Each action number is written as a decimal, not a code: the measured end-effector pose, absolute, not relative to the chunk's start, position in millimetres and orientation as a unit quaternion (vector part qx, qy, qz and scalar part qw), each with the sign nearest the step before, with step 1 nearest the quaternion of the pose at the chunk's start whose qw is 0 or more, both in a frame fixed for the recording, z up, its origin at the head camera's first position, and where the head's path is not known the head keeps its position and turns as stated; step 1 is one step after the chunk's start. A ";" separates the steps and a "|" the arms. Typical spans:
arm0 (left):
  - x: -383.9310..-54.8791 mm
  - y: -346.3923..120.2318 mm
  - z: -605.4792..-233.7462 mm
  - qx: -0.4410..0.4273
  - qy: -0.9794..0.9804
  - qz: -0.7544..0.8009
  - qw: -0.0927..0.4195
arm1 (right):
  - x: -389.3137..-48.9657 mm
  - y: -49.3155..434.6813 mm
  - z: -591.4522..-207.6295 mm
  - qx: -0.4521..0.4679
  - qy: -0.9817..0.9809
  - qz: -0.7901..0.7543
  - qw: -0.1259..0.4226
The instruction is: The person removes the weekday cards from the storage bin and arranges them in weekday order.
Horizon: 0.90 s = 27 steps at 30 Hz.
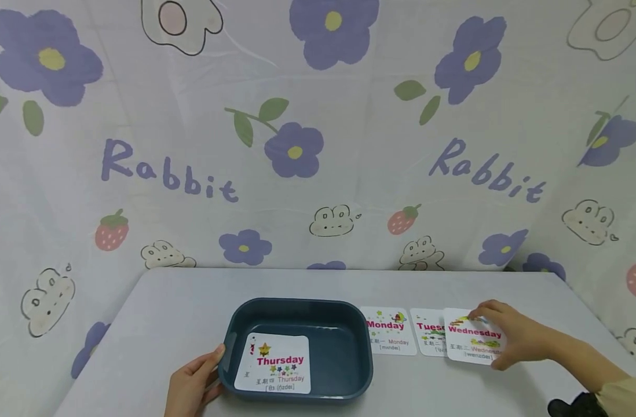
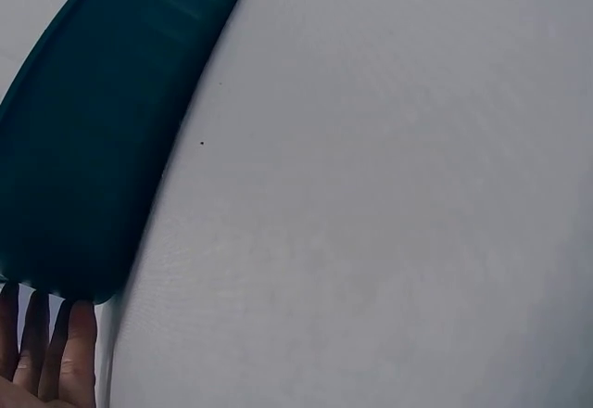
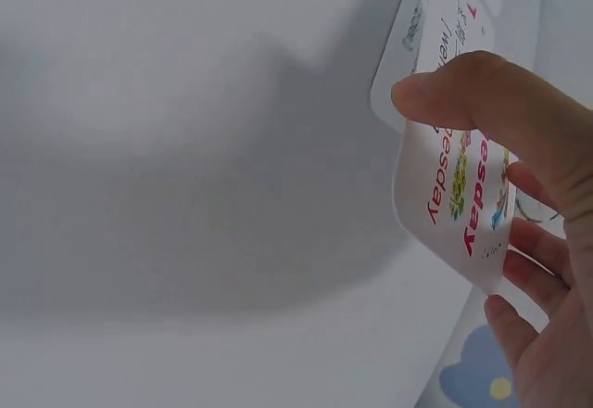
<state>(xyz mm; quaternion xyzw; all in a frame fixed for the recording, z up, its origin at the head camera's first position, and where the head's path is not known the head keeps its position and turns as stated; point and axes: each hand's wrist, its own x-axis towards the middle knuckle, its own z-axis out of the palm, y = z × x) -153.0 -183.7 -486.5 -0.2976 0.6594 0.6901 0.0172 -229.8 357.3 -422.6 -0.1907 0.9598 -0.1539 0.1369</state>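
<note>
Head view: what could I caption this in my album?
Right fingers hold the Wednesday card, partly hiding the Tuesday card; left fingers touch the dark tray where the Thursday card lies.

Finding smooth, moulded-looking plastic in the dark blue-green tray, with soft gloss on its inner wall and a duller, near-matt sheen across its floor. Noting smooth, fairly stiff printed stock, either coated paper or thin plastic, in the Thursday card, Monday card, Tuesday card and Wednesday card, with a faint sheen on white. Recording thin, matt, lightly creased printed cloth in the backdrop, soft-looking cloth in the sleeve, and smooth, matt white, of indeterminable material, on the tabletop.
</note>
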 end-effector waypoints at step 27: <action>-151.6 -184.1 -485.3 -0.296 0.657 0.693 0.016 | -246.9 395.8 -428.2 -0.162 0.962 -0.144 0.167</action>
